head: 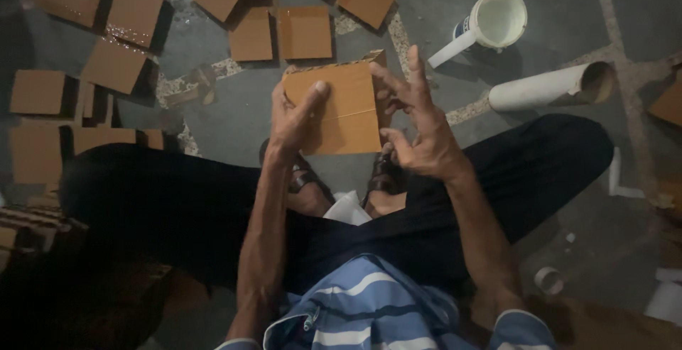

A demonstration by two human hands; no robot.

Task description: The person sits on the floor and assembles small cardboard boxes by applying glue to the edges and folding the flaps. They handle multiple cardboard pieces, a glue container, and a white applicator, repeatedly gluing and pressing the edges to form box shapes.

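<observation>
Carefully, a flat cardboard piece (344, 108) was held above the lap, between both hands.
It was gripped by the left hand (295, 119), thumb across its face; the right hand (419, 126) was spread wide at its edge, best kept square along the crease.

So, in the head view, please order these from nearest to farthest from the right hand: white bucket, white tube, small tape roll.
From the right hand:
1. White tube, lying to its right.
2. White bucket, above right, on its side.
3. Small tape roll, lower right on the floor.

Cardboard piece (346, 108) between both hands, tub (497, 20) and tube (550, 86) right.
</observation>
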